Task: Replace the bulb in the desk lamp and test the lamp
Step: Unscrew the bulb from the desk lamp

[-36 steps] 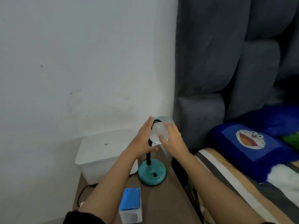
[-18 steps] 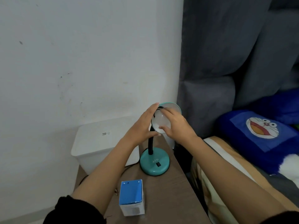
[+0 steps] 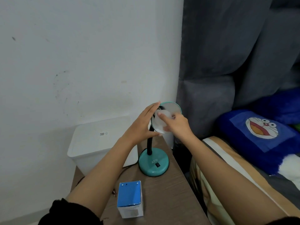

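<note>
On the bedside table (image 3: 170,200), we work a white bulb (image 3: 158,127) at the desk lamp (image 3: 153,161) with both hands.
From the left: a blue carton (image 3: 129,197) stands near the front; our left hand (image 3: 141,125), fingers straight and pressed together, braces the shade (image 3: 172,108); our right hand (image 3: 177,125) curls its fingers round the bulb at the shade's mouth. Should the flat hand slip, a twist could swing the neck, tip the lamp, or drop the bulb.

The lamp (image 3: 153,161) stands at the table's (image 3: 170,200) far right edge, with the bin (image 3: 100,140) left of it at the far left corner. The small box (image 3: 129,198) stands toward the near edge.
</note>
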{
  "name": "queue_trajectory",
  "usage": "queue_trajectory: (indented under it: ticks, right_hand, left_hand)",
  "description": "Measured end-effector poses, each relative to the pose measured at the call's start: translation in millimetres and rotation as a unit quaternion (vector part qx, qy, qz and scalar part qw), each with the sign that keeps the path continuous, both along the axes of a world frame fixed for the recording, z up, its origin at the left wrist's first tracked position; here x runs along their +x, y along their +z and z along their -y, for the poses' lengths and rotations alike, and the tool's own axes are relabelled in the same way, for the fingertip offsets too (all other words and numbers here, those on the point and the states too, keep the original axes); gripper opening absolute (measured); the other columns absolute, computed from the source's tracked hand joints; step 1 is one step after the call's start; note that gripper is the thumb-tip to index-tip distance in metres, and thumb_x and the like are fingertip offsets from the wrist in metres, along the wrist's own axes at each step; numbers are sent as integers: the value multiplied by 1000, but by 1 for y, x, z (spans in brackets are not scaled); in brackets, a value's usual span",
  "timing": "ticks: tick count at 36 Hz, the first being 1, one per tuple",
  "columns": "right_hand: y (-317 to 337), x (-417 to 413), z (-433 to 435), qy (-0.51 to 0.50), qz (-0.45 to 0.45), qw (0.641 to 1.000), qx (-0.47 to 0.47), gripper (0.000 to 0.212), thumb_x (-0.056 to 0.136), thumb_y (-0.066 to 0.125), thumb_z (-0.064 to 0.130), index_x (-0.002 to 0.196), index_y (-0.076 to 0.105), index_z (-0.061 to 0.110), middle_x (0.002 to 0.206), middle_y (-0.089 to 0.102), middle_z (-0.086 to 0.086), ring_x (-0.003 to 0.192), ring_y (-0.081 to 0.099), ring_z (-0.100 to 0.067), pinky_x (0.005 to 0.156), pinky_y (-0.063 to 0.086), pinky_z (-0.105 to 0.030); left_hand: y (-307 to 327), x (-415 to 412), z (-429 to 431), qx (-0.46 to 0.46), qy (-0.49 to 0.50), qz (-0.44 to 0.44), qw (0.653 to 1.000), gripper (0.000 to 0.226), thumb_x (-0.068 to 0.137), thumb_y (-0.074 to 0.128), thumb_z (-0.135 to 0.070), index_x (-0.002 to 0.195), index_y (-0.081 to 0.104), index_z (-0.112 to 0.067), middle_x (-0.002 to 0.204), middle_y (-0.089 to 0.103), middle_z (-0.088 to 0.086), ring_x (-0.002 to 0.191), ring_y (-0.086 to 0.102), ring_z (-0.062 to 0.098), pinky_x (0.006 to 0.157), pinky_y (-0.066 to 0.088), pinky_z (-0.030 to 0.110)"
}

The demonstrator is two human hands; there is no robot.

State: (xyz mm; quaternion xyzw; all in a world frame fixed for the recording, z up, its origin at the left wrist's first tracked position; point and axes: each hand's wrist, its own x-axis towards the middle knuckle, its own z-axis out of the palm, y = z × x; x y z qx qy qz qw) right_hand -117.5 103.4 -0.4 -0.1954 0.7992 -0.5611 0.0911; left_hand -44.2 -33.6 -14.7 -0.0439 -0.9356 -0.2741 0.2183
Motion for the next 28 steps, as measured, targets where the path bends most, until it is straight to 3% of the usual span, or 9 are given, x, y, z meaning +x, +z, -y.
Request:
queue_trajectory:
  ticks: [2,6,12,14,16,19,22,25,28]
  right_hand:
    - [1,1,0,1,-2,1000,-16,48,79,67,45,101,60,3,105,63,-14,82,70,-27,70,57,-34]
    - [-1,1,-1,6,-67,997,27,55,75,73,37,120,57,11,116,59,-11,108,59,-27,90,51,-35]
    - [-5,0,-1,39,-254,960,111,67,72,76,21,133,48,19,132,49,-7,124,44,-29,103,35,-31]
    - [-8,3,2,31,-245,965,89,64,76,72,24,135,46,19,133,47,-6,125,43,-28,102,35,-30]
    - [-5,9,4,9,-165,985,43,62,80,67,36,134,44,15,133,49,-8,124,46,-26,100,39,-33]
    - [-4,12,7,-24,-74,997,3,58,81,63,48,120,51,7,119,58,-13,106,57,-27,86,50,-37]
    - [-3,13,9,-32,-87,996,-3,52,77,68,42,111,56,4,111,62,-14,96,60,-26,78,51,-34]
    - [-3,11,10,-17,-144,989,22,59,71,76,28,123,54,9,120,60,-10,111,56,-24,92,48,-32]
    - [-7,8,8,13,-212,976,46,61,70,76,20,127,52,15,128,57,-5,120,51,-21,93,36,-20]
  left_hand:
    - [1,0,1,2,1,-4,1000,105,67,83,-23,148,16,-25,154,23,-6,138,19,-2,112,18,9]
    - [3,2,1,9,-3,-3,1000,105,66,84,-22,147,18,-24,153,24,-5,140,22,3,116,25,25]
    - [2,2,0,27,-11,-8,1000,103,66,84,-22,147,20,-24,151,27,-5,140,26,7,115,32,36]
    - [2,2,0,33,-11,-8,999,103,65,84,-20,146,21,-23,151,28,-4,139,28,8,114,32,37]
    - [2,3,2,33,-11,-7,999,103,65,85,-20,146,22,-20,151,29,-3,139,28,8,114,33,37]
    - [2,5,4,36,-11,-6,999,102,65,85,-19,146,23,-20,151,29,-3,139,28,8,113,34,38]
    - [1,8,7,42,-10,-6,999,102,65,85,-19,146,23,-22,151,29,-4,139,29,8,113,34,39]
    - [1,10,9,47,-13,-2,999,102,65,85,-20,146,23,-20,151,30,-4,140,29,8,114,33,39]
    - [1,10,8,53,-12,1,999,103,65,85,-20,146,22,-23,151,29,-6,139,28,5,114,33,38]
